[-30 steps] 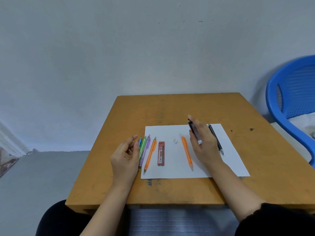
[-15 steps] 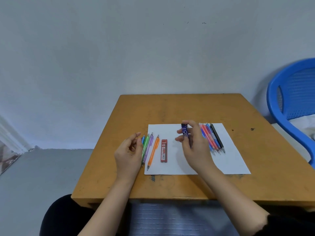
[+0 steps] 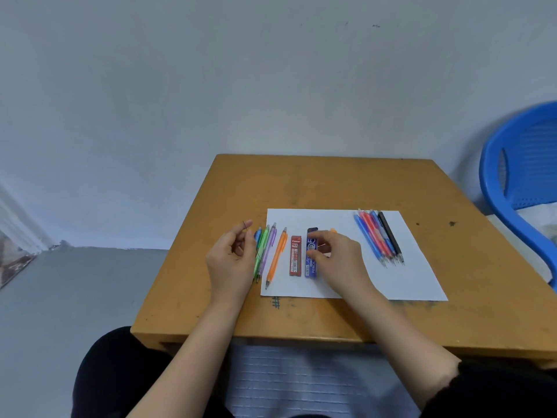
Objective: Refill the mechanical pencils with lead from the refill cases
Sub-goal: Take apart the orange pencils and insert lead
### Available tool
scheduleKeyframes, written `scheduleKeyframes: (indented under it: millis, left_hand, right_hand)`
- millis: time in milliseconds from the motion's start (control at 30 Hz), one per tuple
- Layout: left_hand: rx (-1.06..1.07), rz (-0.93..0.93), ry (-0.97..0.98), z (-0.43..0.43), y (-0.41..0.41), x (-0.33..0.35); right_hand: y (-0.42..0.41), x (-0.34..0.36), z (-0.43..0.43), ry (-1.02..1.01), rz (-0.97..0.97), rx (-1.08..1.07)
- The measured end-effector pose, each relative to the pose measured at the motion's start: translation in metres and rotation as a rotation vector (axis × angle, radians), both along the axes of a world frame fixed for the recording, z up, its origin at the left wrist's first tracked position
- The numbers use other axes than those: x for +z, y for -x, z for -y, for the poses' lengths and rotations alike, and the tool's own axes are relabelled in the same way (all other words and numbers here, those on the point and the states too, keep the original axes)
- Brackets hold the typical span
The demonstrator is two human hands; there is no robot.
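On the white paper lie a red refill case and, right beside it, a blue refill case. My right hand pinches the blue case's upper part between thumb and forefinger; the case lies flat on the paper. An orange pencil end peeks out from behind this hand. My left hand pinches a thin dark lead that sticks up above the fingers. Next to that hand lie green and purple pencils and an orange pencil.
A bunch of several blue, red and black pencils lies on the paper's right part. The wooden table stands against a grey wall. A blue plastic chair stands at the right. My dark-clothed knees are under the front edge.
My right hand has carried the blue refill case from the pencils at the right leftward and down onto the paper beside the red case. The left hand kept the lead and barely moved.
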State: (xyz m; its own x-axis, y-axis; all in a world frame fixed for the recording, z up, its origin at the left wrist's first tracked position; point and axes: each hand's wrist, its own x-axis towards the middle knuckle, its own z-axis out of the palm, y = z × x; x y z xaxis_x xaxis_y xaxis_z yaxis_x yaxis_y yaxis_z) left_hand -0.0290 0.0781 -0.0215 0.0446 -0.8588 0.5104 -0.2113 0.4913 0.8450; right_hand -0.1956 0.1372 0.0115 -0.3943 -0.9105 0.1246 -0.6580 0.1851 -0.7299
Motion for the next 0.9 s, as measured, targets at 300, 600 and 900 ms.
scheduleKeyframes:
  millis: [300, 600, 900]
  left_hand:
    - [0.003, -0.012, -0.011, 0.001, -0.001, -0.001]
    - [-0.005, -0.008, -0.03, 0.0, -0.001, 0.0]
    - [-0.007, -0.016, -0.042, 0.0, 0.0, 0.0]
  right_hand:
    - [-0.007, 0.001, 0.0, -0.082, -0.265, 0.038]
    - [0.013, 0.011, -0.011, -0.205, -0.303, 0.267]
    - [0.015, 0.003, -0.01, -0.241, -0.454, 0.395]
